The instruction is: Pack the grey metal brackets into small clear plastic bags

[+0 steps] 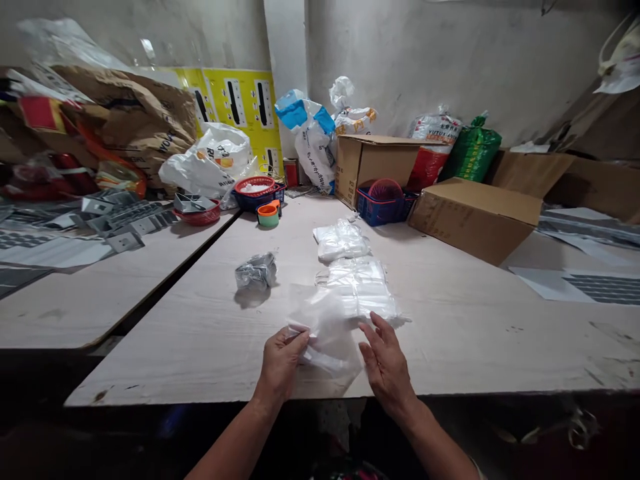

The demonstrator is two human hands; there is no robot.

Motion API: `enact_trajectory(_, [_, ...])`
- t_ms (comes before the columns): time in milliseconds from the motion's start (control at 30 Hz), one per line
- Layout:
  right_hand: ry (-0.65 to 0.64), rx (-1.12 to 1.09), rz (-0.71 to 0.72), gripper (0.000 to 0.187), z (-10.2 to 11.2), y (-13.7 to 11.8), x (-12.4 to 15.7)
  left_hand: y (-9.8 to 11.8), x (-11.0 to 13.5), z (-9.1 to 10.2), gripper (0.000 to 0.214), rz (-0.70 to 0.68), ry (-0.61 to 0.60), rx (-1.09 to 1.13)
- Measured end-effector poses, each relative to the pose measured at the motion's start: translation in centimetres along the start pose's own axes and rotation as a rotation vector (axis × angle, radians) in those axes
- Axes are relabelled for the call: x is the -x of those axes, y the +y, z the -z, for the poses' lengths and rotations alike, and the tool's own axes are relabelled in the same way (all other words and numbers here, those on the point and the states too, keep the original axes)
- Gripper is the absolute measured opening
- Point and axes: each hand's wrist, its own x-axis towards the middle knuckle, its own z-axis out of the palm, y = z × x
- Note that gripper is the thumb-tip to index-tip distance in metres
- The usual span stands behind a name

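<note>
My left hand (281,363) pinches a clear plastic bag (325,333) by its left side, just above the table's near edge. The bag is blurred and spreads to the right. My right hand (386,360) is at the bag's right side with its fingers apart, holding nothing that I can see. Just behind the bag lie two bundles of clear plastic bags, a nearer bundle (357,287) and a farther bundle (341,240). To the left, a grey part wrapped in clear plastic (256,272) rests on the table.
Baskets (383,201), a roll of tape (268,215) and an open cardboard box (475,217) stand toward the back. Grey metal parts (125,220) are piled on the left table, across a dark gap. Printed sheets (585,283) lie at the right.
</note>
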Motion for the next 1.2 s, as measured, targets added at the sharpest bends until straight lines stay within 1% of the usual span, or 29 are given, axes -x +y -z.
enact_trajectory(67, [-0.042, 0.153, 0.071, 0.037, -0.7, 0.6, -1.4, 0.3, -0.5, 1.1, 0.032, -0.047, 0.064, -0.001])
enact_trajectory(133, [-0.121, 0.287, 0.136, 0.039, -1.4, 0.8, -3.1, 0.3, -0.9, 2.2, 0.031, -0.088, 0.109, 0.009])
enact_trajectory(267, [-0.307, 0.396, 0.259, 0.039, -2.6, -0.1, -6.6, -0.1, -1.7, 4.0, 0.031, -0.124, 0.165, 0.06])
enact_trajectory(367, [-0.463, 0.435, 0.33, 0.038, -3.5, -1.2, -9.1, -0.4, -2.1, 4.6, 0.031, -0.139, 0.153, 0.066])
enact_trajectory(400, [-0.519, 0.448, 0.331, 0.038, -3.8, -1.4, -9.8, -0.5, -2.2, 4.8, 0.03, -0.148, 0.138, 0.058])
enact_trajectory(467, [-0.599, 0.477, 0.281, 0.041, -4.3, -1.4, -10.7, -0.4, -2.2, 5.0, 0.029, -0.156, 0.104, 0.05])
enact_trajectory(533, [-0.615, 0.513, 0.192, 0.042, -4.6, -1.0, -11.0, -0.2, -2.0, 5.3, 0.027, -0.133, 0.068, 0.063])
enact_trajectory(633, [-0.568, 0.576, 0.081, 0.044, -4.4, 1.0, -10.8, 0.1, -1.5, 5.7, 0.024, -0.084, 0.004, 0.114])
enact_trajectory(800, [-0.579, 0.608, 0.016, 0.045, -2.2, 6.4, -11.4, 0.2, -1.0, 5.7, 0.019, -0.057, -0.088, 0.139])
enact_trajectory(867, [-0.588, 0.607, -0.014, 0.046, -1.3, 8.1, -12.0, 0.3, -1.0, 5.3, 0.017, -0.068, -0.16, 0.14])
enact_trajectory(933, [-0.516, 0.616, -0.043, 0.046, -0.5, 8.8, -12.5, 0.4, -1.0, 4.7, 0.015, -0.094, -0.244, 0.139])
enact_trajectory(1000, [-0.369, 0.559, -0.05, 0.047, -0.2, 8.3, -12.9, 0.6, -1.1, 4.2, 0.013, -0.115, -0.301, 0.124])
enact_trajectory(1033, [-0.301, 0.473, -0.048, 0.047, -0.2, 7.6, -13.0, 0.6, -1.3, 3.9, 0.013, -0.115, -0.317, 0.108])
enact_trajectory(1067, [-0.26, 0.341, -0.047, 0.047, -0.2, 6.9, -13.2, 0.7, -1.5, 3.7, 0.012, -0.105, -0.331, 0.085])
enact_trajectory(1100, [-0.26, 0.162, -0.059, 0.048, -0.3, 6.0, -13.4, 0.7, -1.8, 3.5, 0.012, -0.092, -0.348, 0.06])
enact_trajectory(1133, [-0.307, -0.051, -0.088, 0.048, -0.5, 5.2, -13.7, 0.8, -2.2, 3.2, 0.013, -0.081, -0.371, 0.036])
enact_trajectory(1200, [-0.48, -0.482, -0.204, 0.052, -0.9, 3.8, -14.2, 0.9, -3.0, 2.6, 0.015, -0.075, -0.425, -0.003])
